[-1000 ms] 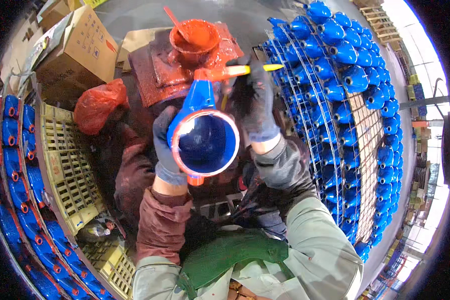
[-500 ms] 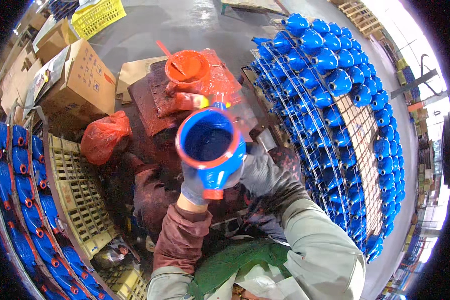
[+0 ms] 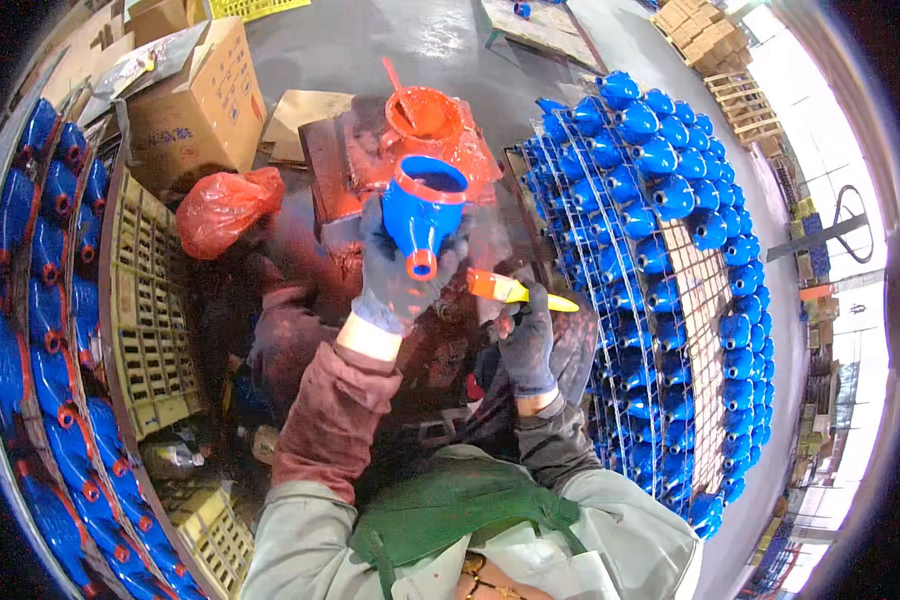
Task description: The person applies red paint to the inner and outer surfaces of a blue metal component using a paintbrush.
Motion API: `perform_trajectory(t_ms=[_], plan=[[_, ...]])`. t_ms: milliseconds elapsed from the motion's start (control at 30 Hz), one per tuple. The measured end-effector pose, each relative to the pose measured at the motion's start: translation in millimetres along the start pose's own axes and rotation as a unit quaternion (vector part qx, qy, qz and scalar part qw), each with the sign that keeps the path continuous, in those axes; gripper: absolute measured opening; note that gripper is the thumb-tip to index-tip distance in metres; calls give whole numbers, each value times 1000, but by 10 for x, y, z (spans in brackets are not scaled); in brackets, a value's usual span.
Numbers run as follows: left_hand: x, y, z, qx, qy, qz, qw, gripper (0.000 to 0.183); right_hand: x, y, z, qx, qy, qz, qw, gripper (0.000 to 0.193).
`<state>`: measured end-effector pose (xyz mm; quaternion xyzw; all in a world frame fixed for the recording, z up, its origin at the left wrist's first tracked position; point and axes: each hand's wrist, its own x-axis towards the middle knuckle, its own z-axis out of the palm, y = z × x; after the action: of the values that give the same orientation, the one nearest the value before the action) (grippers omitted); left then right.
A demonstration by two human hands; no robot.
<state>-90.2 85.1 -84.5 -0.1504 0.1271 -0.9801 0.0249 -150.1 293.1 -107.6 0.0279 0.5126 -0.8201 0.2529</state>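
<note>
My left hand (image 3: 388, 288), in a dark glove, is closed around a blue funnel-shaped piece (image 3: 422, 220). The piece's wide mouth is tilted up and away, with red paint around its rim. Its narrow spout, also tipped in red, points toward me. To the right, my gloved right hand (image 3: 530, 345) grips a paintbrush (image 3: 513, 290) with a yellow handle and red-coated bristles. The bristles are close to the blue piece, apart from its spout. Just beyond the piece stands a bowl of red paint (image 3: 458, 122) with a red stick (image 3: 395, 80) leaning in it.
A wire rack (image 3: 695, 300) stacked with many blue pieces stands at the right. On the left are more red-rimmed blue pieces (image 3: 50, 310), a yellowish crate (image 3: 155, 310), a red plastic bag (image 3: 230, 210) and a cardboard box (image 3: 195, 105). The paint-stained stand (image 3: 330, 165) holds the bowl.
My right hand has come away from the blue piece and now holds the paintbrush, which showed beyond the piece before. The piece has tipped, turning its mouth farther from me.
</note>
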Motion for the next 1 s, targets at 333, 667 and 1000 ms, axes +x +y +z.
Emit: perform_trajectory(t_ms=[333,667,1000], plan=[[-643,-589,41,527,172,277,785,68,-697,-604,-13,-264,-27,-194,945,33],[-1247,-940,114,931,-107,309,161,36,-980,-928,223,-203,-102,-258,939,23],[-1245,-954,-7,926,-49,322,191,52,-998,-717,-148,-163,-33,-173,971,18]])
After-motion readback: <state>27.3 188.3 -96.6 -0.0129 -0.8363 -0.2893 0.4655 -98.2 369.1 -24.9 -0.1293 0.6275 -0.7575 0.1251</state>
